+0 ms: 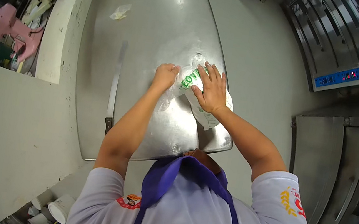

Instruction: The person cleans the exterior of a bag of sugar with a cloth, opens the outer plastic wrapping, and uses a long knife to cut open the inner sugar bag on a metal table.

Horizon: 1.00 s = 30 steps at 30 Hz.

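On the stainless steel table lies a white plastic bag with green printing and a crumpled clear part on its left side. My left hand pinches the bag's clear left edge between thumb and curled fingers. Spread flat over the bag's printed face is my right hand, fingers apart and touching it from above. What the bag contains is hidden. To the left of my left forearm rests a long knife, its dark handle pointing towards me and partly covered by the forearm.
A small clear plastic bag lies farther up the table. Along the left runs a white wall ledge, with a pink stand mixer in the opening beyond. A deck oven and a steel cabinet stand right across the floor.
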Available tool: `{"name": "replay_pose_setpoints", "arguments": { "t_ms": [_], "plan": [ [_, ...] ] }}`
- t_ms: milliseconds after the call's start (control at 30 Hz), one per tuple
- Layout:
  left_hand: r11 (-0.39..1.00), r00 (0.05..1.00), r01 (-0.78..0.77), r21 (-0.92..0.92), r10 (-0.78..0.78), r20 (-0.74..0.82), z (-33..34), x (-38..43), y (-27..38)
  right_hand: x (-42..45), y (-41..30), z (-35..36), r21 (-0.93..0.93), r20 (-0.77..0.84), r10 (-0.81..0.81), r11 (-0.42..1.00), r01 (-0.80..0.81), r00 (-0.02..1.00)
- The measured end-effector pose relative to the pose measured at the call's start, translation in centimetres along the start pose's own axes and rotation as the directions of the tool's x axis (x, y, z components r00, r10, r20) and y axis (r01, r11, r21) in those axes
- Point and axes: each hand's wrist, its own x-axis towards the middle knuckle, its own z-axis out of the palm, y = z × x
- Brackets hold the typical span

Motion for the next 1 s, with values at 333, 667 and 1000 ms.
{"name": "replay_pose_setpoints", "arguments": {
  "t_ms": [333, 667, 1000],
  "plan": [
    [0.994, 1.0, 0.01, 0.109, -0.013, 0.029, -0.8, 0.9, 0.3, 2.4, 1.5, 3.4, 0.036, -0.056, -0.018, 0.999, 0.02, 0.998],
    [0.991, 0.994, 0.094, 0.098, -0.099, 0.044, -1.9, 1.8, -0.6, 9.3, -1.3, 3.3, -0.137, 0.197, 0.071, 0.99, -0.044, 0.978],
    [0.994, 0.99, 0.098, -0.055, -0.102, -0.093, -1.4, 1.0, -3.0, 9.6, -0.1, 6.5, -0.002, 0.09, 0.012, 1.0, -0.011, 0.996]
  ]
}}
